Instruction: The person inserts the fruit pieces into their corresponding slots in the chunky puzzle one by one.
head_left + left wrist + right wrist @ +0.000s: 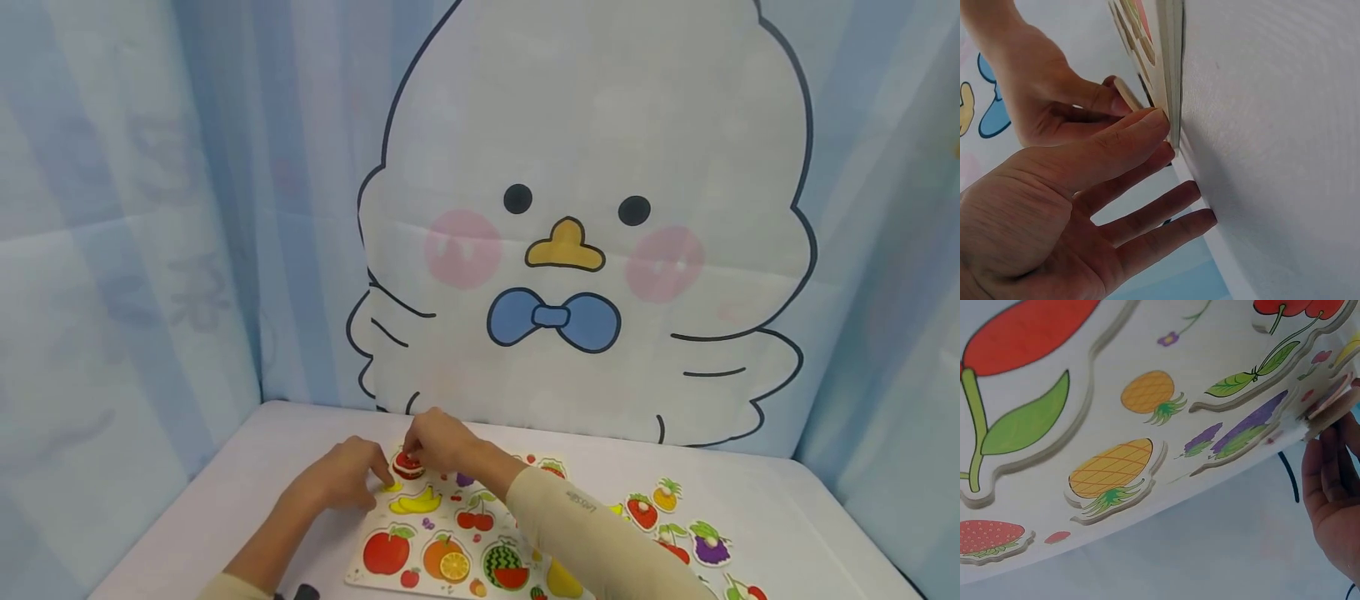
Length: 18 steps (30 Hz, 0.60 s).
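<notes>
A white fruit puzzle board [442, 585] lies on the table, with apple, orange, watermelon, banana and cherry pictures on it. At its far left corner my right hand [442, 442] pinches a red fruit puzzle piece [407, 467]. The left wrist view shows this wooden piece [1125, 94] tilted on edge against the board, between thumb and fingers. My left hand [341, 475] is at the board's left edge, its thumb and index fingertip touching it. The other left fingers [1154, 215] stretch out straight past the edge. Which fruit the held piece shows is partly hidden by the right fingers.
Right of the board lie several loose pieces, among them a strawberry [642, 511], a pineapple [666, 497] and a purple grape or eggplant-like piece [710, 546]. A small black object [306, 592] sits at the near edge. A curtain with a cartoon bird [570, 375] hangs behind the table.
</notes>
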### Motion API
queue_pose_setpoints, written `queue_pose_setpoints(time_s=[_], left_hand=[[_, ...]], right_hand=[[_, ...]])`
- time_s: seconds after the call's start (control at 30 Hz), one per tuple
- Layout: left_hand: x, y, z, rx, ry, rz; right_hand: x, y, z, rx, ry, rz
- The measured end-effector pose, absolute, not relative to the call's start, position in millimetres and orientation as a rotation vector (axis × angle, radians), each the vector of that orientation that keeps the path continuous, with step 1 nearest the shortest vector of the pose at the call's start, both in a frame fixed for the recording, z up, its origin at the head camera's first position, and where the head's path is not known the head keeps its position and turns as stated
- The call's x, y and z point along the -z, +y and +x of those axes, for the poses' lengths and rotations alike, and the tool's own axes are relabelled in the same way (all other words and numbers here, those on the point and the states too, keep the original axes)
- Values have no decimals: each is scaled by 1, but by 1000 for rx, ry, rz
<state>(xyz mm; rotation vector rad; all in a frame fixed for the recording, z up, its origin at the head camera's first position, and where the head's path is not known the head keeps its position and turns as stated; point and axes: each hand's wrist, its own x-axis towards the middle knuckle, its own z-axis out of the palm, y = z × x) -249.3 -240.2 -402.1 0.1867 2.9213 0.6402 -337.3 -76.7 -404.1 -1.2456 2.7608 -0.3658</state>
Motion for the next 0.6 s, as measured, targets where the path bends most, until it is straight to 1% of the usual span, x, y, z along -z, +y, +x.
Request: queue_pose_setpoints(time_s=[0.6], left_hand=[[400,-241,-249,-661,2908,183]], right_hand=[[406,-83,-337,352,2756,-1273]])
